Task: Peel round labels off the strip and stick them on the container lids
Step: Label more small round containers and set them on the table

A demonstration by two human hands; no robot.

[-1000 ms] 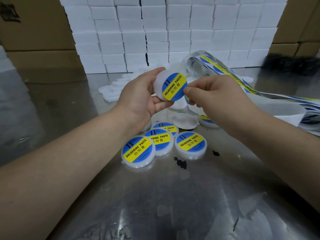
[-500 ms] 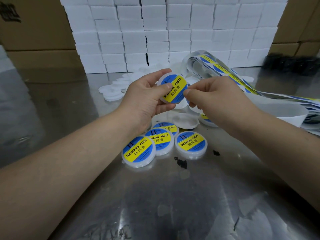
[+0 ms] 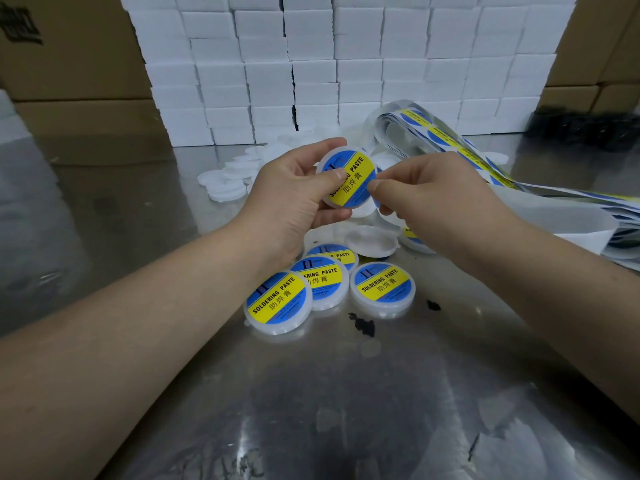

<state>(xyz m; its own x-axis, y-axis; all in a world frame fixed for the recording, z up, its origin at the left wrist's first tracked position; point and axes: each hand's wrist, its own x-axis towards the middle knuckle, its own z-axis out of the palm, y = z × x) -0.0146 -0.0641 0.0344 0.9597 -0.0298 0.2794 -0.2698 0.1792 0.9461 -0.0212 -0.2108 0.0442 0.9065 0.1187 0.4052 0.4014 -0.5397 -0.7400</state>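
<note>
Left hand (image 3: 291, 202) is up over the tabletop (image 3: 346, 410), grip wrapped on the held lid (image 3: 349, 199): fingers curl over the top and under the bottom rim, and the thumb is pressed flat on the face. The label (image 3: 356, 174) (blue/yellow, "SOLDERING PASTE") sits on that lid and covers most of the face, with the text tilted up to the right. Right hand (image 3: 433, 199) is just beside it, grip pinched down to thumb and forefinger tips on the lid's right rim at the label edge; the other fingers are curled under. Can't tell if the label edge is fully down there. Below the hands, four labelled lids lie flat on the tabletop in a touching cluster: front-left (image 3: 277, 303), middle (image 3: 322, 282), right (image 3: 382, 284), and a rear one (image 3: 332, 252) mostly covered by the middle one. One bare lid (image 3: 372, 240) is just behind the cluster, under the right hand. The label strip (image 3: 450, 140) is bunched in loops at back right and trails off the right edge, labels still on it. A loose pile of bare lids (image 3: 225, 181) lies back left of the hands. Behind it all is a wall of white boxes (image 3: 346, 64), with cardboard cartons (image 3: 69, 64) flanking it. There are dark specks (image 3: 362, 323) on the tabletop in front of the cluster.
</note>
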